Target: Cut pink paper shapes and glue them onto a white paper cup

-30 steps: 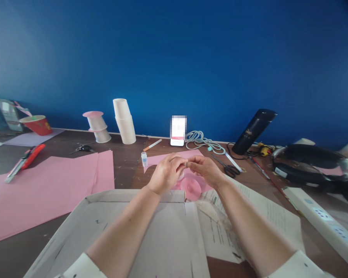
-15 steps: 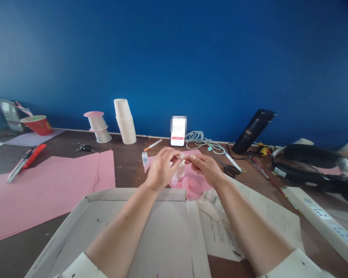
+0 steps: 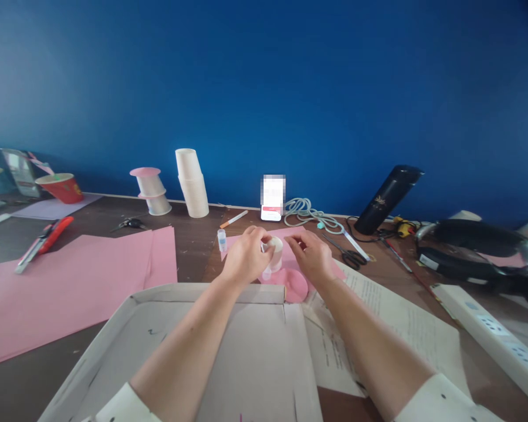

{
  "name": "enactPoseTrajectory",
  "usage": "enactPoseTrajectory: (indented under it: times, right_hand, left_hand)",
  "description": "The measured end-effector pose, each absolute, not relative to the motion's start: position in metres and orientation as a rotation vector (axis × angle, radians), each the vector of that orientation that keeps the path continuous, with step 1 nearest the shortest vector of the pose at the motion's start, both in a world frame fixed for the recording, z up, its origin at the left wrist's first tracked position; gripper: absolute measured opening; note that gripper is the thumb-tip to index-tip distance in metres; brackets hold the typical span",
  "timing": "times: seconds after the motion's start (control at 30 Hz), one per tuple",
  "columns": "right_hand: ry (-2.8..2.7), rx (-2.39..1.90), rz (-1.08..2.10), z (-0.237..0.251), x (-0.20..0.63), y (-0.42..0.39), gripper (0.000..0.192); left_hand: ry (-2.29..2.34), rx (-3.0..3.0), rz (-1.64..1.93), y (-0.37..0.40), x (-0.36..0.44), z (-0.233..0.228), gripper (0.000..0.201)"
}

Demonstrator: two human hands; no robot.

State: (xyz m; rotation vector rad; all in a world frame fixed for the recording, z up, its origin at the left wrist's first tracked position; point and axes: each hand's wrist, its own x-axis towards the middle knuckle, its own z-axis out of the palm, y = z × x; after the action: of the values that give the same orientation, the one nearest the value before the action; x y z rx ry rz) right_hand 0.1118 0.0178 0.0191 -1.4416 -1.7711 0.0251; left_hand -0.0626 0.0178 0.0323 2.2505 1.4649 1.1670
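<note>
Head view is showing both hands meeting over the middle of the bench (image 3: pixel 189 246), just past the far wall of a shallow cardboard tray (image 3: pixel 211 291). The left hand (image 3: pixel 245 258) is curling its fingers (image 3: pixel 259 235) around a small white paper cup (image 3: pixel 275 251), pinching it at the rim and side while the cup is standing low over a pink paper disc (image 3: pixel 295 285). A small clear bottle (image 3: pixel 266 272) is hanging just below the left hand, touching or nearly touching the cup's base; how it is being held cannot be told. The right hand (image 3: pixel 313 257) is hovering just beside the cup on its right, fingers (image 3: pixel 295 240) bent and loosely together, the tips reaching toward the cup's rim; whether they are touching it cannot be told.

The cardboard tray is lying open under both forearms, nothing lying in the part that shows, with only pen marks on its floor. A small glue vial (image 3: pixel 221 240) is standing upright to the left of the left hand. Farther back, a stack of white cups (image 3: pixel 192 183) is leaning near the blue wall, beside two cups capped with pink discs (image 3: pixel 152 190). A red cup (image 3: pixel 64 187) is sitting at the far left. Large pink sheets (image 3: pixel 70 281) are lying left of the tray, and black scissors (image 3: pixel 349 255) are lying to the right of the right hand, next to printed papers (image 3: pixel 391 316).
</note>
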Motion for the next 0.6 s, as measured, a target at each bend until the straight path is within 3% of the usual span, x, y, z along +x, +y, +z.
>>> enactPoseTrajectory:
  times: [0.6]
  right_hand:
    - [-1.996,-1.411,-0.392,0.0135,0.1143,0.027,0.029]
  left_hand:
    - [1.438,2.213,1.134,0.0195,-0.0627,0.0287,0.007]
